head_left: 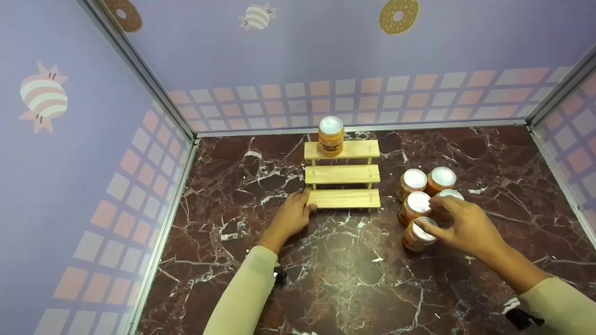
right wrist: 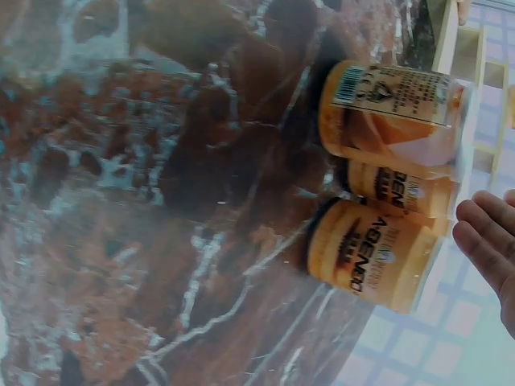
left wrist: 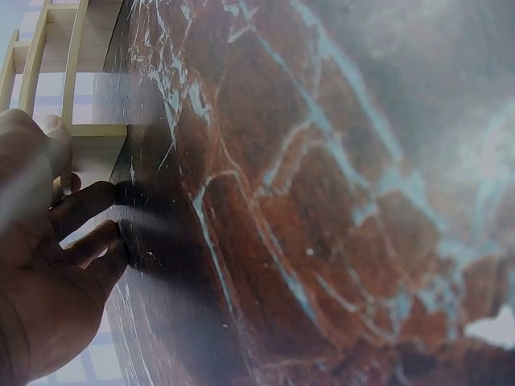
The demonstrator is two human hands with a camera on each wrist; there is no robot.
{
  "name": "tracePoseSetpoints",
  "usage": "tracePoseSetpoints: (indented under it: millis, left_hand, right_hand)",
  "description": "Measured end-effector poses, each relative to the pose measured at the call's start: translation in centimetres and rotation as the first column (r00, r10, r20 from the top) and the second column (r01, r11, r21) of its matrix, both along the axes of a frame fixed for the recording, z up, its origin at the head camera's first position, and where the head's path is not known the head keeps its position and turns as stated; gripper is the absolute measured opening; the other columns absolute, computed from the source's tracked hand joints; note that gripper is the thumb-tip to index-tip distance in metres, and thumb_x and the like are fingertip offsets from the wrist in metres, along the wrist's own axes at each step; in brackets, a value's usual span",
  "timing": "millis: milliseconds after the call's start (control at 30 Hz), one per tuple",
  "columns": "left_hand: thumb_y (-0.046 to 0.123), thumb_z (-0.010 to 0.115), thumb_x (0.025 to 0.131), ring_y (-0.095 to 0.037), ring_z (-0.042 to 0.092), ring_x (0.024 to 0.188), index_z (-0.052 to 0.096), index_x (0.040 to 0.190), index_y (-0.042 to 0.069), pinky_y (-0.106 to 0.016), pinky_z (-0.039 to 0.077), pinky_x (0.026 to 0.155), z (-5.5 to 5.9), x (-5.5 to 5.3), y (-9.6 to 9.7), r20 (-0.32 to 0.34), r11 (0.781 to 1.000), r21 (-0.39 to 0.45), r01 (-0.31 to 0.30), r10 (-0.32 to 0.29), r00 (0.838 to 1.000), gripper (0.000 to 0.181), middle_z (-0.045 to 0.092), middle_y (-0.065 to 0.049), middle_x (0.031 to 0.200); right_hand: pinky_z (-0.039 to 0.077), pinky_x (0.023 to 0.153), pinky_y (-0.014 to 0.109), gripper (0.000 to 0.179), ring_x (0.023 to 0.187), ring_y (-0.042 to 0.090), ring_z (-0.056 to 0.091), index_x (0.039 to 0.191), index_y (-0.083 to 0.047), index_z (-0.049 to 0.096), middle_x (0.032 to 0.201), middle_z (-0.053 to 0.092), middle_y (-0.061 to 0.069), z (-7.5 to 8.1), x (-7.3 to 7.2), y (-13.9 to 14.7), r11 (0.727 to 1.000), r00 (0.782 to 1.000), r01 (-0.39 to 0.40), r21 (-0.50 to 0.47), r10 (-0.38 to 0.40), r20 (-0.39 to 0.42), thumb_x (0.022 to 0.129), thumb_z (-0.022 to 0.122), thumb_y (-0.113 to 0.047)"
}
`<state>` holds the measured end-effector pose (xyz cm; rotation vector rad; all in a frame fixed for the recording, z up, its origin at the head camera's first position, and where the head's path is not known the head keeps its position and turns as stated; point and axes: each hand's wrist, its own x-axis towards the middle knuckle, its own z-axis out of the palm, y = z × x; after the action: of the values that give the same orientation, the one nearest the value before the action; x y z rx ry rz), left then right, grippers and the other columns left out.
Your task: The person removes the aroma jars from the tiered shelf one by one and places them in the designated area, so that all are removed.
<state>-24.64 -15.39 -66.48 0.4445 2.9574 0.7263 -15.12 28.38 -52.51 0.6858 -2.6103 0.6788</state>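
Observation:
A three-tier wooden display rack (head_left: 342, 174) stands on the marble-patterned table. My left hand (head_left: 291, 215) grips the left end of its lowest step, thumb in front; in the left wrist view, the other fingertips (left wrist: 121, 193) rest near the tabletop. One orange jar with a white lid (head_left: 331, 136) stands on the top step, toward the left. Several matching jars (head_left: 413, 208) cluster upright right of the rack. Over them hovers my right hand (head_left: 465, 228), thumb above the nearest jar (head_left: 418, 236), fingers spread and partly hiding another jar (head_left: 450, 195). Printed labels show in the right wrist view (right wrist: 374, 249).
A purple back wall (head_left: 326, 56) with a pink and white tile pattern rises close behind the rack. Side walls (head_left: 51, 177) bound the table at left and right. The marble-patterned table (head_left: 344, 279) extends in front of the rack.

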Motion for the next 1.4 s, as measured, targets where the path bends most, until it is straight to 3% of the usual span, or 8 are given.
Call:
tracePoseSetpoints:
  millis: [267, 500, 600, 800, 1033, 1167, 1400]
  left_hand:
    - [0.051, 0.055, 0.114, -0.037, 0.049, 0.160, 0.043, 0.170, 0.009, -0.055, 0.042, 0.132, 0.1, 0.2, -0.1, -0.017, 0.999, 0.037, 0.003, -0.002, 1.000, 0.071, 0.056, -0.014, 0.168]
    - [0.050, 0.054, 0.114, -0.036, 0.050, 0.159, 0.043, 0.171, 0.010, -0.052, 0.044, 0.131, -0.2, -0.1, 0.0, -0.036, 1.000, -0.007, 0.009, -0.009, 0.999, 0.070, 0.058, -0.015, 0.166]
    - [0.050, 0.053, 0.115, -0.035, 0.049, 0.159, 0.042, 0.171, 0.010, -0.051, 0.044, 0.131, -0.3, -0.1, 0.1, -0.041, 1.000, -0.022, 0.011, -0.012, 0.999, 0.070, 0.059, -0.015, 0.165]
    - [0.049, 0.053, 0.115, -0.037, 0.050, 0.158, 0.041, 0.171, 0.009, -0.053, 0.044, 0.131, -0.4, -0.1, 0.1, -0.048, 1.000, -0.014, 0.022, -0.023, 0.999, 0.070, 0.060, -0.017, 0.164]
    - [0.049, 0.052, 0.115, -0.036, 0.051, 0.158, 0.041, 0.171, 0.010, -0.051, 0.044, 0.131, -0.6, -0.3, -0.1, -0.057, 0.999, -0.038, 0.023, -0.025, 0.998, 0.069, 0.058, -0.015, 0.165]
    - [0.051, 0.051, 0.115, -0.037, 0.049, 0.159, 0.040, 0.172, 0.010, -0.052, 0.043, 0.132, -0.7, -0.3, -0.1, -0.049, 0.999, -0.042, 0.030, -0.032, 0.998, 0.070, 0.057, -0.015, 0.167]
    - [0.050, 0.051, 0.116, -0.038, 0.050, 0.158, 0.042, 0.171, 0.009, -0.052, 0.043, 0.132, -0.5, -0.2, 0.0, -0.048, 0.999, -0.046, 0.027, -0.029, 0.998, 0.069, 0.057, -0.016, 0.166]
  right_hand:
    - [0.062, 0.066, 0.049, 0.052, 0.073, 0.027, 0.071, 0.119, -0.001, 0.076, 0.105, 0.081, 0.019, 1.3, -1.6, -1.1, 1.000, 1.000, -0.007, 0.004, 0.007, -0.015, 0.080, 0.100, -0.027]
    - [0.057, 0.061, 0.042, 0.056, 0.064, 0.017, 0.060, 0.124, 0.001, 0.074, 0.104, 0.079, 0.020, 2.3, -2.9, -2.1, 0.999, 1.000, -0.026, 0.032, 0.026, -0.008, 0.081, 0.098, -0.027]
    - [0.060, 0.065, 0.047, 0.062, 0.068, 0.022, 0.064, 0.129, 0.002, 0.073, 0.103, 0.078, 0.019, 2.7, -3.5, -2.6, 0.999, 0.999, -0.034, 0.040, 0.033, 0.017, 0.084, 0.097, -0.032]
    - [0.064, 0.091, 0.067, 0.077, 0.102, 0.045, 0.076, 0.141, 0.002, 0.068, 0.130, 0.075, 0.026, 3.2, -4.6, -3.5, 0.999, 0.994, -0.025, 0.032, 0.021, 0.105, 0.084, 0.096, -0.040]
    - [0.061, 0.101, 0.069, 0.081, 0.118, 0.051, 0.073, 0.148, 0.001, 0.063, 0.141, 0.070, 0.025, 4.1, -6.0, -5.0, 0.999, 0.984, -0.027, 0.046, 0.019, 0.179, 0.089, 0.092, -0.046]
    - [0.058, 0.106, 0.070, 0.080, 0.123, 0.053, 0.071, 0.147, 0.002, 0.063, 0.142, 0.071, 0.026, 4.2, -6.8, -5.8, 1.000, 0.980, -0.024, 0.014, 0.021, 0.197, 0.089, 0.093, -0.044]
    - [0.064, 0.097, 0.061, 0.079, 0.108, 0.042, 0.075, 0.144, 0.003, 0.064, 0.129, 0.074, 0.022, 4.2, -8.3, -7.2, 0.999, 0.983, -0.041, -0.035, 0.046, 0.177, 0.088, 0.095, -0.042]
